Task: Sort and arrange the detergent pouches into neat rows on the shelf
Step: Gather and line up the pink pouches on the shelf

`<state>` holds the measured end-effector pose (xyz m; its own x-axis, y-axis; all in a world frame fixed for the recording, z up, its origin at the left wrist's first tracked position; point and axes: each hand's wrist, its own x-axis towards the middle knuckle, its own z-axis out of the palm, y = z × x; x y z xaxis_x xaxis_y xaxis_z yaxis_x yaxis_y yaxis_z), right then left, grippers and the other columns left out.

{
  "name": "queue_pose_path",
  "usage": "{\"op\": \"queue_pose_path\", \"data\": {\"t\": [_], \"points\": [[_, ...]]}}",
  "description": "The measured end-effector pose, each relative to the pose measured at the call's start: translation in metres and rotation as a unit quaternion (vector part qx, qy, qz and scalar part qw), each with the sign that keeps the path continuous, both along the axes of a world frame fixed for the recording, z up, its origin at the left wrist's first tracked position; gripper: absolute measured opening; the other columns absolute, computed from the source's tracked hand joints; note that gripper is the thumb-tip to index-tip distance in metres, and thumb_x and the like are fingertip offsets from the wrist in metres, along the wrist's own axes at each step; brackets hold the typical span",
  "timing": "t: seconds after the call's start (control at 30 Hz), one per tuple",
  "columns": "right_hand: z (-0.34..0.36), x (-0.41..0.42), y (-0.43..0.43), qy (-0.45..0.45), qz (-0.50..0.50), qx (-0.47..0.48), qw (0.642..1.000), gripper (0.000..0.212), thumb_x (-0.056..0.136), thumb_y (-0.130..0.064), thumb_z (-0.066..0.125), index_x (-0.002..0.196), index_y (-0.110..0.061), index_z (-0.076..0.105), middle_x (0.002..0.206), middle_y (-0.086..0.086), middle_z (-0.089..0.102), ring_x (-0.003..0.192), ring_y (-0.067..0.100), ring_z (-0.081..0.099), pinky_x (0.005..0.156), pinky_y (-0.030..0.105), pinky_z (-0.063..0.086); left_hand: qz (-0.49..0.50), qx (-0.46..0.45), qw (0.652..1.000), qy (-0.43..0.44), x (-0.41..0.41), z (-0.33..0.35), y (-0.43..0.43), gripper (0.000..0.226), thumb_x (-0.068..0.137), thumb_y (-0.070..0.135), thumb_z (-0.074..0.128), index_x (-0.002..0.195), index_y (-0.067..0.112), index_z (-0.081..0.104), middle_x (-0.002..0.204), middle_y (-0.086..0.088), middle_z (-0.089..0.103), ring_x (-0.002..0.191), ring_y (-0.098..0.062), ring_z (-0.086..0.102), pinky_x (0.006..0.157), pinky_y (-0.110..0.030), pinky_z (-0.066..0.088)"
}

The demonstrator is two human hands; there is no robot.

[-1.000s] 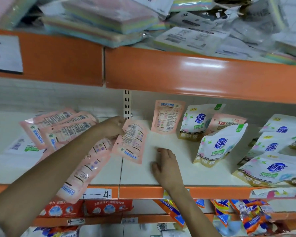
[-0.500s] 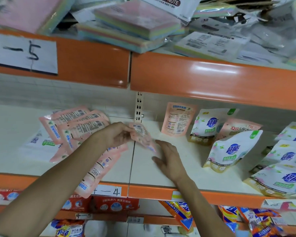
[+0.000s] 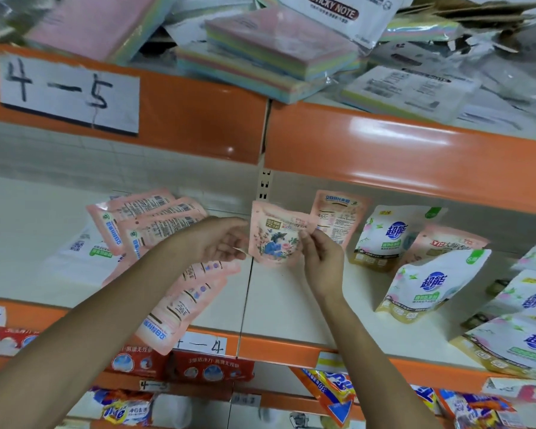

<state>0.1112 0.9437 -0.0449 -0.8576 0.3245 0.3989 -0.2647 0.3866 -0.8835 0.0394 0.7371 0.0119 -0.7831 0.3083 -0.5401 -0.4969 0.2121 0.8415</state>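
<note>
Pinching pink pouch (image 3: 276,239), left hand (image 3: 218,243), right hand (image 3: 322,261), "4-5" label (image 3: 68,94)

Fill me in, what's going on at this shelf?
A person is sorting detergent pouches. The left hand and right hand hold one pink pouch upright by its side edges above the shelf. More pink pouches lie fanned out to its left; white pouches stand and lean on the right.

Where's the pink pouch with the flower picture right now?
Head view, centre: the flowered pink pouch is held between the left hand and right hand, below the slotted post, just left of the upright pink pouch at the back.
</note>
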Motion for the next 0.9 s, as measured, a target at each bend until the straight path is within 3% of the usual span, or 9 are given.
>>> {"op": "queue_pose_path", "data": {"t": [0.07,0.17,0.27,0.33,0.47,0.6,0.77,0.9], "points": [[0.000,-0.005,-0.001,-0.006,-0.014,0.004,1.000,0.032,0.097,-0.027,0.054,0.073,-0.007,0.059,0.064,0.010,0.059,0.063,0.010,0.047,0.057,0.028,0.036,0.028,-0.039,0.997,0.063,-0.004,0.002,-0.013,0.033,0.090,0.029,0.064,0.102,-0.002,0.067,0.062,-0.008,0.062,0.061,-0.025,0.069,0.048,-0.023,0.051],[-0.001,-0.012,-0.005,-0.014,-0.036,0.018,0.999,0.027,0.099,-0.020,0.056,0.074,-0.014,0.060,0.061,-0.007,0.058,0.058,0.003,0.048,0.053,0.016,0.034,0.032,-0.114,0.977,0.176,-0.004,0.004,-0.037,0.011,0.089,0.013,0.063,0.089,0.003,0.068,0.067,-0.011,0.064,0.056,-0.021,0.065,0.048,-0.023,0.051],[-0.002,-0.023,-0.011,-0.023,-0.052,0.020,0.998,0.022,0.099,-0.017,0.055,0.080,-0.014,0.065,0.062,-0.013,0.057,0.058,-0.003,0.052,0.051,0.010,0.034,0.008,-0.155,0.956,0.250,-0.001,0.003,-0.057,0.012,0.090,0.004,0.058,0.086,0.001,0.068,0.072,-0.017,0.067,0.059,-0.021,0.064,0.056,-0.028,0.052],[-0.002,-0.031,-0.014,-0.031,-0.061,0.026,0.997,0.021,0.100,-0.016,0.054,0.087,-0.011,0.069,0.065,-0.015,0.059,0.059,-0.005,0.054,0.051,0.009,0.035,0.001,-0.172,0.946,0.273,0.000,0.002,-0.066,0.013,0.090,0.004,0.057,0.088,0.001,0.069,0.076,-0.018,0.070,0.063,-0.022,0.066,0.066,-0.035,0.055],[-0.002,-0.044,-0.017,-0.037,-0.084,0.032,0.995,0.022,0.100,-0.020,0.052,0.095,-0.008,0.071,0.075,-0.004,0.066,0.067,0.007,0.058,0.060,0.026,0.045,-0.026,-0.224,0.923,0.313,0.000,-0.001,-0.077,0.012,0.088,0.007,0.059,0.086,0.009,0.070,0.076,-0.008,0.071,0.062,-0.015,0.064,0.063,-0.029,0.051],[-0.008,-0.046,-0.017,-0.050,-0.093,0.032,0.994,0.023,0.101,-0.022,0.052,0.093,-0.008,0.068,0.084,0.003,0.069,0.077,0.021,0.064,0.068,0.036,0.053,-0.059,-0.287,0.889,0.352,0.001,-0.005,-0.084,0.011,0.087,0.013,0.063,0.094,0.015,0.070,0.096,0.004,0.068,0.088,-0.013,0.062,0.076,-0.026,0.048],[-0.004,-0.032,-0.020,-0.063,-0.070,0.033,0.995,0.018,0.099,-0.021,0.055,0.104,-0.010,0.069,0.089,-0.007,0.067,0.079,-0.003,0.061,0.067,0.015,0.050,-0.110,-0.349,0.844,0.393,0.000,-0.010,-0.095,0.014,0.086,0.018,0.066,0.099,0.015,0.068,0.102,0.002,0.065,0.092,-0.010,0.055,0.078,-0.025,0.042],[-0.011,-0.011,-0.019,-0.113,-0.127,0.039,0.985,0.014,0.093,-0.017,0.061,0.102,-0.007,0.064,0.091,-0.002,0.066,0.078,0.013,0.061,0.072,0.025,0.044,-0.106,-0.352,0.846,0.386,0.000,-0.011,-0.111,0.013,0.086,0.019,0.067,0.098,0.015,0.068,0.097,0.003,0.064,0.094,-0.015,0.059,0.076,-0.025,0.041]]}}
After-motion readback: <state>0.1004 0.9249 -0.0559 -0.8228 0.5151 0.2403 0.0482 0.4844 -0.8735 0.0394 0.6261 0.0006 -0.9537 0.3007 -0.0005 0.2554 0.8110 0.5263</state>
